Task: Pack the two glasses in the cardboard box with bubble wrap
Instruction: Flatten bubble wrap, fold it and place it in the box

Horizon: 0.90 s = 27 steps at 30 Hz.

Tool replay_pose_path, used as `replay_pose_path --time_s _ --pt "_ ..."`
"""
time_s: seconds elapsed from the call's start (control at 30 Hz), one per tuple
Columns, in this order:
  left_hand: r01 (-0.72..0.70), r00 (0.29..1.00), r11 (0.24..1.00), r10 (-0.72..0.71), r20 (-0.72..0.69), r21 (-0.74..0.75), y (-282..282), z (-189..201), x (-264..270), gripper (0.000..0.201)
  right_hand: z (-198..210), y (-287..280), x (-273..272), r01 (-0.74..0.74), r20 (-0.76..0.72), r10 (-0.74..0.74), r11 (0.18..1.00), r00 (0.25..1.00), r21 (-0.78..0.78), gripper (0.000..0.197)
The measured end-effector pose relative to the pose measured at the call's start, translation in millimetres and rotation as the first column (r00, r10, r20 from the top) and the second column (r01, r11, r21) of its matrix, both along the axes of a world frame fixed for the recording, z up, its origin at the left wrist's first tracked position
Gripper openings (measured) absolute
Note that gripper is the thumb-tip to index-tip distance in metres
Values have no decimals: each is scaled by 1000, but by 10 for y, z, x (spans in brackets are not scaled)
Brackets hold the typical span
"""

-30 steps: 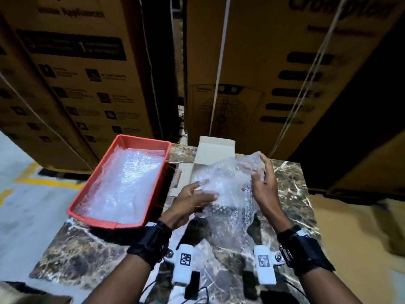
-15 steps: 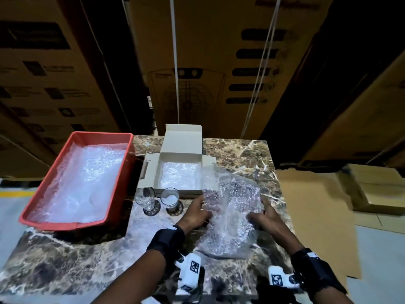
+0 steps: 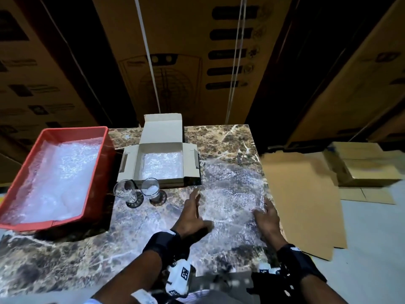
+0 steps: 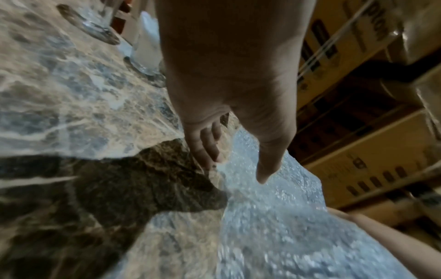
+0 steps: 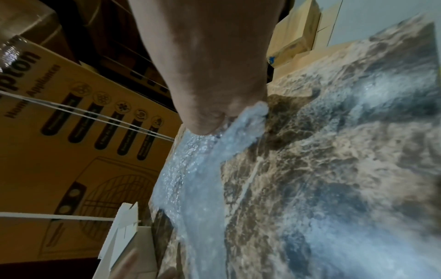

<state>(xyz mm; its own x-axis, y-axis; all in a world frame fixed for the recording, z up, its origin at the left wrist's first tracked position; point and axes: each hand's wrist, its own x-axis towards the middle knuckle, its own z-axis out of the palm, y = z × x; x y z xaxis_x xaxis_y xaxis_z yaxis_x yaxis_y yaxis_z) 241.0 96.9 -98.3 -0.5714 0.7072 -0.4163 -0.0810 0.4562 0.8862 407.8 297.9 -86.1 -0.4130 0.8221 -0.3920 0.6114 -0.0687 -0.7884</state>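
Table (image 3: 65, 255): marble, brown with white veins.
Red tray (image 3: 13, 187): on the table at 9 o'clock.
Cartons (image 3: 188, 62): big, brown, strapped, stacked at 12 o'clock behind the table.
Flat cardboard (image 3: 306, 205): on the floor at 3 o'clock.
Small boxes (image 3: 368, 167): beyond the flat cardboard.

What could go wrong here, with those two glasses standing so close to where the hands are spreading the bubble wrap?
The left hand works near the two glasses, which stand unwrapped on hard marble; a sideways sweep might topple one. The bubble wrap sheet reaches the table's right edge under the right hand, so it could slide off if released. The cardboard box looks shallow, so the glasses may fit tightly.
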Motion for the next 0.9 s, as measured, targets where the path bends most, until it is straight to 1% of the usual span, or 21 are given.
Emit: replay_pose_path --time_s 0.03,0.1,0.13,0.17,0.2,0.27,0.33,0.37,0.4,0.47,0.5,0.53,0.6,0.63,0.67,0.73,0.77,0.8,0.83,0.87,0.9 --pt "27 998 1000 -27 -65 2 2 6 29 116 -1 -10 25 -2 20 2 1000 1000 -1 65" --pt "128 960 990 -138 -244 -57 15 23 98 95 -57 -38 106 -47 17 47 999 999 14 67" --pt "201 916 972 -229 -330 -118 20 7 118 84 -98 -51 137 -59 8 59 998 998 15 67" --pt "282 853 939 -339 -395 -197 21 7 144 77 -126 -62 165 -61 1 61 998 998 9 66" --pt "357 780 894 -445 -440 -271 17 -17 153 75 -161 -62 180 -60 11 60 998 998 -3 66" --pt "463 665 799 -600 -446 -385 5 -75 176 80 -176 -51 215 -44 42 46 998 998 -48 64" --pt "530 577 725 -688 -439 -439 4 -99 186 86 -172 -24 236 -40 70 45 997 997 -71 62" --pt "539 525 694 -720 -454 -477 4 -92 187 88 -177 -8 244 -40 66 45 996 997 -80 61" --pt "542 479 671 -741 -470 -506 -2 -109 192 89 -201 14 269 -38 76 44 995 996 -87 60" --pt "524 444 659 -752 -487 -539 -16 -107 194 83 -227 28 278 -36 98 41 998 994 -48 56" --pt "521 445 664 -748 -493 -537 -17 -98 193 73 -212 22 290 -47 113 47 999 993 1 55" --pt "513 454 689 -724 -520 -512 -18 -86 188 57 -192 18 309 -90 152 78 994 985 70 58" --pt "491 466 730 -681 -564 -475 -10 -55 170 27 -178 30 361 -218 282 150 949 948 228 66" --pt "493 471 732 -679 -563 -470 -4 -37 154 20 -177 36 385 -276 325 173 913 930 301 70" --pt "497 494 738 -673 -550 -457 7 -33 144 19 -173 30 410 -319 347 193 878 918 357 70" --pt "486 596 777 -630 -498 -401 29 -1 137 22 -145 17 432 -383 346 245 821 906 423 62" --pt "462 667 816 -578 -470 -347 43 35 138 24 -122 16 432 -420 309 309 806 899 417 56" --pt "425 753 861 -508 -419 -280 52 67 131 24 -69 10 420 -469 251 400 804 882 365 56" --pt "385 830 898 -438 -346 -214 69 96 127 22 -23 2 402 -519 164 493 808 855 278 61" --pt "353 878 921 -386 -282 -163 88 135 127 18 36 -20 375 -574 77 570 798 818 182 70" --pt "321 908 939 -341 -242 -121 119 160 122 14 75 -42 355 -624 18 626 774 780 107 80"
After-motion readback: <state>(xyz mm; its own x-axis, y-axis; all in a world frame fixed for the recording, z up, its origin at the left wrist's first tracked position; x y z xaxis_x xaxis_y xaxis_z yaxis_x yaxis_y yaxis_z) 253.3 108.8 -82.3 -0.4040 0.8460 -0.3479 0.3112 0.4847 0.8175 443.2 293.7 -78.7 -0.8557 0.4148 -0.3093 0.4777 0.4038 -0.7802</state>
